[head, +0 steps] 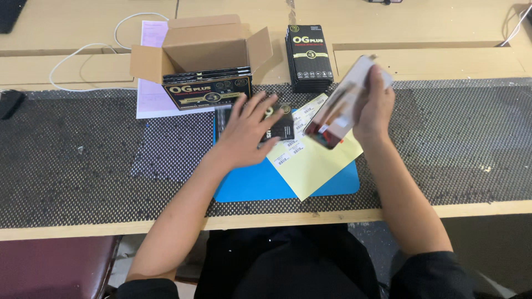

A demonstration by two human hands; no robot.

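A dark red chair seat (55, 266) is seen at the near left, just under the wooden edge of the tabletop (487, 209). Most of the tabletop is covered by a dark mesh mat (72, 166). On the mat, straight ahead, a blue pad (249, 185) is laid, and a pale yellow sheet (313, 166) with small barcode stickers is spread partly over it.

The left hand (246, 133) is laid flat with the fingers spread, so its grip is open; it is pressed down on a flat black packet (282, 126) that lies on the blue pad just beside the yellow sheet. Part of the packet is hidden by the fingers.

The right hand (374, 105) is raised above the yellow sheet, and its grip is closed around a thin flat panel (338, 108), held tilted with the lower end toward the packet. The panel is blurred, so its surface cannot be made out.

Farther back, an open cardboard box (202, 55) with a black printed front is set on the mat, with more black packets stood inside it. A pink sheet of paper (149, 94) is tucked beneath the box on its left. To the right of the box, a stack of black packets (309, 58) is placed. A white cable (83, 61) is looped at the far left.
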